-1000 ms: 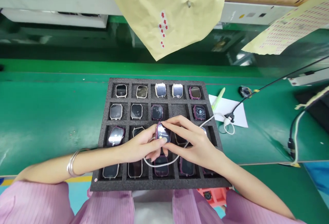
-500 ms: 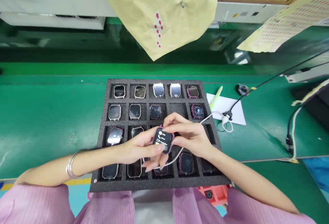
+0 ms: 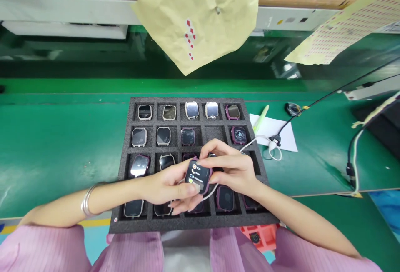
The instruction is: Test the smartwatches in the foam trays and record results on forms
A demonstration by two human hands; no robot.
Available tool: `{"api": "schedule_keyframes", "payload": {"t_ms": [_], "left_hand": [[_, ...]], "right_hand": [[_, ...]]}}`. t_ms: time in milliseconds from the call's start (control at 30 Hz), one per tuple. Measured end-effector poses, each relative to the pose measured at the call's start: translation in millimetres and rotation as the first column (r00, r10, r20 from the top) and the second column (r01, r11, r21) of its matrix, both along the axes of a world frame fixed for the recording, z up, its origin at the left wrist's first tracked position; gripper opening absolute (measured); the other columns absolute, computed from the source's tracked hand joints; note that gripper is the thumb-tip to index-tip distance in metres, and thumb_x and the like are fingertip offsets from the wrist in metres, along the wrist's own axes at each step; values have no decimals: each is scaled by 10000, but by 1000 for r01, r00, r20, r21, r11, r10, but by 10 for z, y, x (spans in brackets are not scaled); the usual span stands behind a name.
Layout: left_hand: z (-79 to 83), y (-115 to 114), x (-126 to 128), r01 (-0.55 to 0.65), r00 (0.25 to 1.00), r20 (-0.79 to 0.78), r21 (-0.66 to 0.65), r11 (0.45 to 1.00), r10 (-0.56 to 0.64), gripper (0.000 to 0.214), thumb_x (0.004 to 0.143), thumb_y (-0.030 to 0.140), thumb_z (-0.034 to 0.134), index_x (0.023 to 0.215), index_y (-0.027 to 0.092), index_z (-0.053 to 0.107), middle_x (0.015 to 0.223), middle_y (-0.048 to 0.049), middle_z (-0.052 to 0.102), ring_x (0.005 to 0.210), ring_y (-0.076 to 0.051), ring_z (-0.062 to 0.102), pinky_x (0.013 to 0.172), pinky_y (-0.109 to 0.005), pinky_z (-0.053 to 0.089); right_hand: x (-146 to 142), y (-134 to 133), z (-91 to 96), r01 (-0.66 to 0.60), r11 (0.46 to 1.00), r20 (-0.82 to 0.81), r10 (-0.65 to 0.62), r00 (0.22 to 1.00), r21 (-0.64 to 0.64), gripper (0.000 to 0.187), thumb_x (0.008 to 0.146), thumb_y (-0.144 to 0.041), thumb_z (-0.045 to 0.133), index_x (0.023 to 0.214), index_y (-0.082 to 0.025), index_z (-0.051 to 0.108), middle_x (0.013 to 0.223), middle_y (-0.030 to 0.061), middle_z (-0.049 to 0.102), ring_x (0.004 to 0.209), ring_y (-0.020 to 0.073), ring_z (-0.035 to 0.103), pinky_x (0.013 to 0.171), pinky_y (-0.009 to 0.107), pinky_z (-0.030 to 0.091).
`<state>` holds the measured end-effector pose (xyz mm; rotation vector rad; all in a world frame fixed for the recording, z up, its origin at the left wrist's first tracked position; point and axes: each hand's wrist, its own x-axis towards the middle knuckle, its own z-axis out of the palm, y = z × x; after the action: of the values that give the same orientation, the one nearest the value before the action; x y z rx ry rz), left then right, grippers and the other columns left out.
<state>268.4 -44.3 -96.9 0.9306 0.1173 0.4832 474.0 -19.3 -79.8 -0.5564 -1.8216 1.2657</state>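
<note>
Above the front half of a dark foam tray (image 3: 196, 223), a purple-framed smartwatch (image 3: 200, 174) is held between both hands. Its lit screen shows a menu list with coloured icons. My left hand (image 3: 175, 184) grips it from the left, thumb resting on the lower screen and fingers underneath. My right hand (image 3: 229, 165) pinches the watch at its upper edge and right side. A white cable (image 3: 211, 193) passes beneath the hands; whether it joins the watch is hidden. Other watches, such as a purple one (image 3: 225, 198) and a silver one (image 3: 164, 136), lie in the tray's compartments.
On the green bench (image 3: 62, 138), a white paper (image 3: 289, 136) with a green pen (image 3: 261, 118) lies right of the tray. A cable connector (image 3: 275, 140) rests on the paper. Yellow sheets (image 3: 203, 22) hang from the shelf above. A red tray (image 3: 265, 235) is below the bench edge.
The watch has dropped slightly toward me and its menu has shifted a little down the screen. Both hands keep hold of it. The view has moved slightly.
</note>
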Motion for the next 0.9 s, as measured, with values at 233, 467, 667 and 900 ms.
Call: {"api": "schedule_keyframes", "payload": {"t_ms": [233, 467, 667, 900], "left_hand": [[-25, -15, 7, 11, 1000, 21, 48, 999, -12, 389, 965, 394, 459, 1270, 224, 287, 712, 51, 490, 412, -22, 440, 375, -118, 345], [0, -28, 30, -145, 983, -98, 81, 986, 153, 443, 959, 363, 477, 1331, 216, 288, 692, 51, 476, 411, -26, 400, 380, -138, 301], [22, -28, 24, -163, 963, -193, 130, 978, 187, 465, 941, 358, 513, 1312, 190, 290, 695, 46, 473, 444, -42, 405, 414, -162, 333], [26, -24, 32, -220, 934, -259, 121, 968, 245, 474, 934, 414, 503, 1304, 166, 341, 687, 43, 470, 479, -56, 402, 440, -180, 351]], "right_hand": [[-15, -13, -5, -36, 993, -68, 29, 997, -115, 274, 836, -320, 726, 1105, -272, 714, 944, 59, 566, 846, 167, 571, 723, 329, 525], [3, 29, -29, -116, 969, -88, 99, 991, -216, 305, 870, -317, 689, 1173, -288, 671, 1033, 64, 536, 933, 177, 532, 801, 357, 496], [20, 22, -64, -131, 966, -85, 115, 990, -221, 358, 866, -276, 697, 1217, -321, 640, 1073, 62, 525, 968, 184, 518, 801, 348, 479], [40, 24, -3, -50, 998, 71, 53, 996, -37, 395, 894, -322, 653, 1278, -265, 579, 1108, 87, 528, 1023, 212, 524, 842, 385, 496]]}}
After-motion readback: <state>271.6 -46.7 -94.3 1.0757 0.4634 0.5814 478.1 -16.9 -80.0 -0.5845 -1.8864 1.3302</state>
